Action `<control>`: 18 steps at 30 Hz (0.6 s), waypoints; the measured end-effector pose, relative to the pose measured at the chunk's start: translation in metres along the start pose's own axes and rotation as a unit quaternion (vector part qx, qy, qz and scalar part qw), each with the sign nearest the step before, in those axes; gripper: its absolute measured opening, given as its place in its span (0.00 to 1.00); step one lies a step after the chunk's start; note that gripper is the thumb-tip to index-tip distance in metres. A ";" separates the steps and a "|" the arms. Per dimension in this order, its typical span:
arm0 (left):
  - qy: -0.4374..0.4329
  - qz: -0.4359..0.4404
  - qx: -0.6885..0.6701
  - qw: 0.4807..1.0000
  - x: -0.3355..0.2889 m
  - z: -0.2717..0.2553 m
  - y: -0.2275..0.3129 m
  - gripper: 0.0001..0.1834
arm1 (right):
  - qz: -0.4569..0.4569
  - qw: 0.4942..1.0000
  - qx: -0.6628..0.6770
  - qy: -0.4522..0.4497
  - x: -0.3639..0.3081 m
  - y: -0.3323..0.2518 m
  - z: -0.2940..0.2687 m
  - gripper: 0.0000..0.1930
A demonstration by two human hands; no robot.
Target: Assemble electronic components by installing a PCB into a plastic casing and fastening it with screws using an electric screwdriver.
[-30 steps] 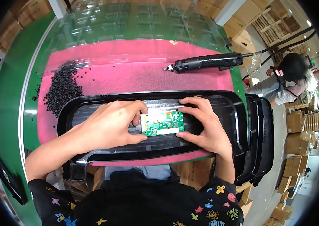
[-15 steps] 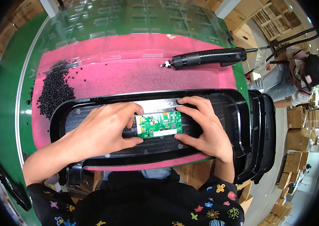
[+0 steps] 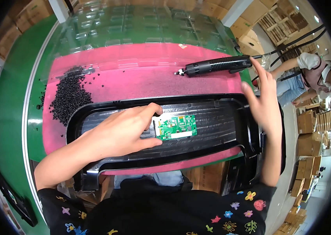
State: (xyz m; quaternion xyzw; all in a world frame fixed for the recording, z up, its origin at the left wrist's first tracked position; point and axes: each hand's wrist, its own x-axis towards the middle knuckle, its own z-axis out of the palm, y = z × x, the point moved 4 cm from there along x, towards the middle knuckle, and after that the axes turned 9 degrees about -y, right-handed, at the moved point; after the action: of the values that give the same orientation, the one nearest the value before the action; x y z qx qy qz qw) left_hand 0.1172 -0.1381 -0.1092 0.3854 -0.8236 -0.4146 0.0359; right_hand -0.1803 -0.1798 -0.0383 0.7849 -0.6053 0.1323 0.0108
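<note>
A green circuit board (image 3: 178, 126) lies inside a long black plastic shell (image 3: 218, 127) in front of me. My left hand (image 3: 123, 131) grips the board's left end, thumb at the lower corner and fingers at the upper one. My right hand (image 3: 265, 103) is raised over the shell's right end with fingers apart and nothing in them. Its fingertips are close to the rear of a black electric screwdriver (image 3: 218, 65); whether they touch it I cannot tell. The screwdriver lies across the pink mat (image 3: 134, 80), its bit pointing left.
A heap of small black screws (image 3: 71, 98) lies on the mat's left. Clear plastic trays (image 3: 142, 29) cover the far side of the table. More black shells (image 3: 277, 156) stand at the right. A seated person (image 3: 308, 76) is beyond, near cardboard boxes (image 3: 308, 121).
My right hand has let go of the board's right end and moved up and right toward the screwdriver. My left hand stays on the board. The view has shifted slightly.
</note>
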 end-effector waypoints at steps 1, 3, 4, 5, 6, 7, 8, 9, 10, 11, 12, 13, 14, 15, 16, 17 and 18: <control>0.001 0.005 0.005 1.000 0.001 -0.001 0.001 0.30 | -0.006 1.000 -0.029 0.008 0.015 0.026 0.009 0.27; 0.026 0.038 0.018 0.999 0.003 0.001 0.000 0.29 | 0.069 0.955 0.271 -0.096 0.045 0.056 0.028 0.23; 0.028 0.047 0.021 0.998 0.004 0.000 0.002 0.29 | 0.071 0.958 0.264 -0.089 0.053 0.059 0.032 0.23; 0.024 0.036 0.011 0.999 0.002 0.000 0.003 0.28 | 0.126 0.919 0.370 -0.053 0.062 0.061 0.040 0.20; 0.022 0.021 -0.001 1.000 0.002 -0.001 0.000 0.27 | 0.176 0.863 0.472 -0.022 0.070 0.053 0.047 0.16; 0.029 0.027 -0.001 0.999 0.002 0.000 -0.002 0.26 | 0.163 0.877 0.450 0.040 0.074 0.037 0.045 0.18; 0.032 0.033 0.003 0.999 0.002 0.001 -0.002 0.26 | 0.106 0.880 0.437 0.153 0.078 0.029 0.041 0.21; 0.035 0.035 0.006 0.999 0.001 0.002 -0.002 0.26 | 0.048 0.867 0.423 0.259 0.079 0.012 0.039 0.24; 0.037 0.035 0.009 0.999 0.000 0.000 0.001 0.26 | -0.058 0.773 0.560 0.293 0.082 -0.009 0.041 0.26; 0.034 0.021 0.009 0.999 -0.003 -0.003 0.001 0.24 | -0.062 0.772 0.571 0.273 0.082 -0.030 0.045 0.23; 0.027 0.014 0.012 0.999 -0.003 -0.004 0.003 0.22 | -0.040 0.780 0.599 0.176 0.082 -0.041 0.054 0.20; 0.026 0.017 0.014 0.999 -0.003 -0.006 0.003 0.22 | -0.016 0.780 0.621 0.077 0.082 -0.050 0.064 0.18; 0.036 0.029 0.004 0.999 -0.003 -0.008 0.004 0.19 | -0.017 0.780 0.621 0.079 0.081 -0.055 0.062 0.18; 0.046 0.040 -0.006 0.998 -0.003 -0.009 0.005 0.17 | -0.021 0.716 0.694 0.071 0.080 -0.059 0.061 0.16; 0.046 0.042 -0.004 0.998 -0.003 -0.008 0.003 0.17 | -0.024 0.646 0.760 0.063 0.079 -0.064 0.059 0.15; 0.085 0.076 -0.027 0.993 -0.003 -0.009 0.002 0.14 | -0.035 0.644 0.757 0.105 0.076 -0.069 0.051 0.19; 0.126 0.103 -0.051 0.985 -0.006 -0.011 0.000 0.12 | -0.061 0.613 0.781 0.099 0.072 -0.076 0.043 0.22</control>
State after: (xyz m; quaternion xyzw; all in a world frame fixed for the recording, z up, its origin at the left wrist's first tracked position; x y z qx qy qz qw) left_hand 0.1252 -0.1411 -0.1004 0.3455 -0.8253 -0.3984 0.2020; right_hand -0.0824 -0.2352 -0.0525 0.5139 -0.2184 0.6308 -0.5389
